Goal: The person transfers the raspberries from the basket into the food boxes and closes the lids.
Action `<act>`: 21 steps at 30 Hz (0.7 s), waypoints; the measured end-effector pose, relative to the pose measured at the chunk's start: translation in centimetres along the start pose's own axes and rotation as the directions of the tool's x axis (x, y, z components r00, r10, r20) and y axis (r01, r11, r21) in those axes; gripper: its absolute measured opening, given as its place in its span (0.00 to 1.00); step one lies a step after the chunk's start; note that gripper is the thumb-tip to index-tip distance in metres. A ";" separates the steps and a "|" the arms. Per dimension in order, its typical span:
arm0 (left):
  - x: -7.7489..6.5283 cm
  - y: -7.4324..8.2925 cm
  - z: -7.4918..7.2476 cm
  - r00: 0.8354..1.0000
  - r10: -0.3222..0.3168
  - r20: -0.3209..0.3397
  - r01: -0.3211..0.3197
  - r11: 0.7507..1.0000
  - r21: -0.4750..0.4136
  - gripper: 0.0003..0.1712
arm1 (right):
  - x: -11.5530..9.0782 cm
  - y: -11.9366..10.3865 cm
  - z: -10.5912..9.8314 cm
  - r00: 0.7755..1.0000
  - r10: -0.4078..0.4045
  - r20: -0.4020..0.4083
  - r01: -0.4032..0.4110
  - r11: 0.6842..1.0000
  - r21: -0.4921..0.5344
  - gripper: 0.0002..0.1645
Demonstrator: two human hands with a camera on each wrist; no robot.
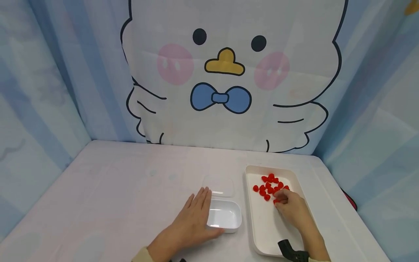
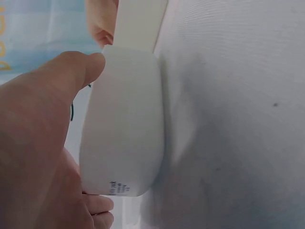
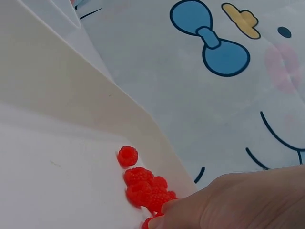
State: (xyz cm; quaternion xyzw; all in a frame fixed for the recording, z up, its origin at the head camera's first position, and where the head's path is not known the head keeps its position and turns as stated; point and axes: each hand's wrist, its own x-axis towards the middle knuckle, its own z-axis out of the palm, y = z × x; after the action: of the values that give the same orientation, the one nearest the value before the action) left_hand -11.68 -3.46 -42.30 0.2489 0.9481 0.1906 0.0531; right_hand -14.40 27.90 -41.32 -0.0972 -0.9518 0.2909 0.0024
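Note:
A small white box stands open-topped on the table, nothing visible inside it. My left hand lies against its left side with straight fingers, the thumb along the near rim. In the left wrist view the thumb touches the rim of the white box, which has small printed text. Over the off-white tray, my right hand pinches a red raspberry between thumb and fingers. Several more raspberries lie clustered in the tray's far half; a single raspberry sits apart in the right wrist view.
A clear lid lies flat just behind the white box. The tray's raised wall stands to the right of the box. Printed curtains hang along the table's far edge and both sides.

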 end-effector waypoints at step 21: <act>-0.1 0.0 0.7 0.998 -0.007 -0.057 0.008 1.000 0.013 0.62 | -0.3 -0.1 -0.5 1.000 0.006 -0.012 -0.006 0.999 0.038 0.14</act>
State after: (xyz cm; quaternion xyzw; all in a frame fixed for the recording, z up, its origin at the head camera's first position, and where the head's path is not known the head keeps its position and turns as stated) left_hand -11.48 -3.29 -42.96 0.2400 0.9514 0.1912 0.0250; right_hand -14.09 28.10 -40.83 -0.1016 -0.9457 0.3085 0.0090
